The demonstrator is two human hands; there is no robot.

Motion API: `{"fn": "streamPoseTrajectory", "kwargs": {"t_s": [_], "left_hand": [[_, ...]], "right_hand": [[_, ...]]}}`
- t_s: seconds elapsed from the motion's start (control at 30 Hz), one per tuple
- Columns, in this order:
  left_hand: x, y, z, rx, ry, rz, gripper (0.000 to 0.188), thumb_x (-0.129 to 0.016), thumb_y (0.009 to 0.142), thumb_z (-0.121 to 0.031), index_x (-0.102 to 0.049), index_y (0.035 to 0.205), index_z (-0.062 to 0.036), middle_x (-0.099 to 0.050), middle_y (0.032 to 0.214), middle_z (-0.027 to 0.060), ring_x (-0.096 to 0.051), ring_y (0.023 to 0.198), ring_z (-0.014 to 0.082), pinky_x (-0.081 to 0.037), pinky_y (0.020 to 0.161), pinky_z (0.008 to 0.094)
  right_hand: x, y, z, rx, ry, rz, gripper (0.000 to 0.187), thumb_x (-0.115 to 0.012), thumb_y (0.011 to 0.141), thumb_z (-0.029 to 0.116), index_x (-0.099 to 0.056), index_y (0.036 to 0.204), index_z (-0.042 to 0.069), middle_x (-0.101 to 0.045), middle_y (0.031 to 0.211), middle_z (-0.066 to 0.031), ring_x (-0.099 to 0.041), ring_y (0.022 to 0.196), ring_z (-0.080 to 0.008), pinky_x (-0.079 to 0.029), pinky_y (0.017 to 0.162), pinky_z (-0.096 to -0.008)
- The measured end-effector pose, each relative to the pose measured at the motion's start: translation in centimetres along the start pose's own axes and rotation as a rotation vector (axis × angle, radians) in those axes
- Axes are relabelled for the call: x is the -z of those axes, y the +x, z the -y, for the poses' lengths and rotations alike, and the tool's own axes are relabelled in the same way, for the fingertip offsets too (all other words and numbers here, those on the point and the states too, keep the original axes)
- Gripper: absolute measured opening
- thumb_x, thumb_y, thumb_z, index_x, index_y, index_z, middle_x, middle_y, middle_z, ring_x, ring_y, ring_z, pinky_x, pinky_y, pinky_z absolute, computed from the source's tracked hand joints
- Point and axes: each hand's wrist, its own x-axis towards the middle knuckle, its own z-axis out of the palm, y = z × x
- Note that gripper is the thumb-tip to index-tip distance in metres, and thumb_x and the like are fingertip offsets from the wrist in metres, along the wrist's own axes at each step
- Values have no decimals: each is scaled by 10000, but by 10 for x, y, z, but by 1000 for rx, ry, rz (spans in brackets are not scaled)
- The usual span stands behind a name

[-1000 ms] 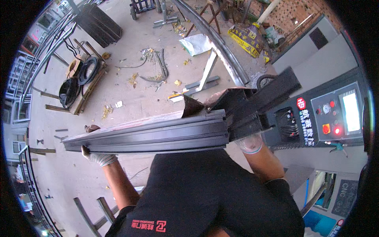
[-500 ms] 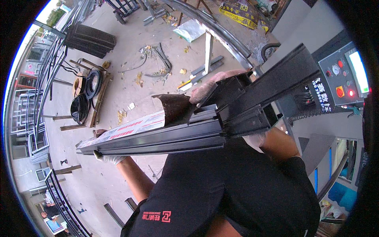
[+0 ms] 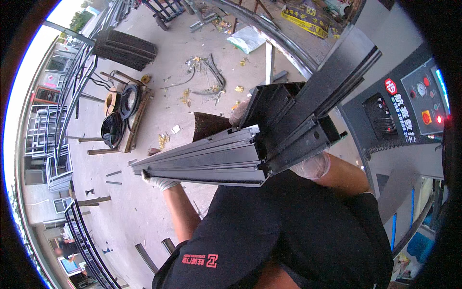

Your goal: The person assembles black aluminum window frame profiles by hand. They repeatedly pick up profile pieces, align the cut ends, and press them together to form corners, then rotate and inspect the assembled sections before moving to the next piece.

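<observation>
Between the left hand [image 3: 162, 183], clamped on their end, and the right hand [image 3: 310, 167], gripping from beneath, dark profiles [image 3: 207, 161] are held aloft; the step seems to be carrying, and moving on likely calls for even support from both

Long profile [image 3: 207, 161]: coloured dark grey, striped lengthwise by paler and darker bands.
Angled profiles [image 3: 332, 72]: finished in black and charcoal.
Curled strip [image 3: 209, 126]: toned dark brown.
Left hand [image 3: 161, 182]: gloved in white.
Right hand [image 3: 310, 166]: gloved in off-white.
Shirt [image 3: 269, 226]: dyed black, marked with a red emblem [image 3: 211, 260].
Control panel [image 3: 418, 98]: coloured grey, dotted with red buttons, broken by a yellow switch [image 3: 426, 117] with a red centre.
Sack [image 3: 303, 21]: patterned in yellow and dark purple.
Floor [image 3: 163, 62]: toned pale grey, flecked with yellowish scraps [image 3: 239, 89].
</observation>
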Motion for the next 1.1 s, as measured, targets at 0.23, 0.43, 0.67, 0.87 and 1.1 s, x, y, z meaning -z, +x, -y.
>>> {"fn": "streamPoseTrajectory", "kwargs": {"t_s": [0.23,0.43,0.67,0.87,1.1], "left_hand": [[24,-7,54,110,-45,-103,681,-529,798,-561,-631,1199,-21,-655,1198,201,-608,1145,374,-474,1022,540],[38,-14,80,187,-66,-288,732,-504,818,-532,-591,1335,-23,-613,1351,228,-571,1242,435,-431,1089,585],[42,-21,97,235,-75,-364,724,-507,818,-526,-589,1342,-33,-610,1358,224,-567,1244,437,-428,1090,585],[41,-26,103,249,-69,-374,719,-510,817,-523,-592,1339,-35,-611,1357,222,-568,1241,436,-430,1089,584],[42,-26,102,252,-73,-381,713,-514,815,-520,-594,1335,-38,-613,1354,220,-570,1238,435,-431,1087,582]], "right_hand": [[-4,7,-20,36,-16,-23,900,-783,855,453,-322,1531,78,-486,1467,-161,-494,1364,-279,-428,1146,-447],[-13,13,-23,14,-27,-40,860,-792,858,399,-342,1522,91,-474,1473,-150,-485,1371,-267,-441,1142,-446],[-17,20,-29,-47,30,-81,835,-809,856,347,-358,1516,104,-457,1484,-139,-474,1379,-256,-450,1142,-444],[-18,18,-38,-5,111,-96,826,-794,876,358,-352,1521,93,-468,1474,-149,-475,1378,-267,-418,1163,-456],[-17,22,-44,25,7,-64,847,-797,859,384,-356,1517,83,-479,1460,-153,-480,1369,-276,-411,1161,-459]]}}
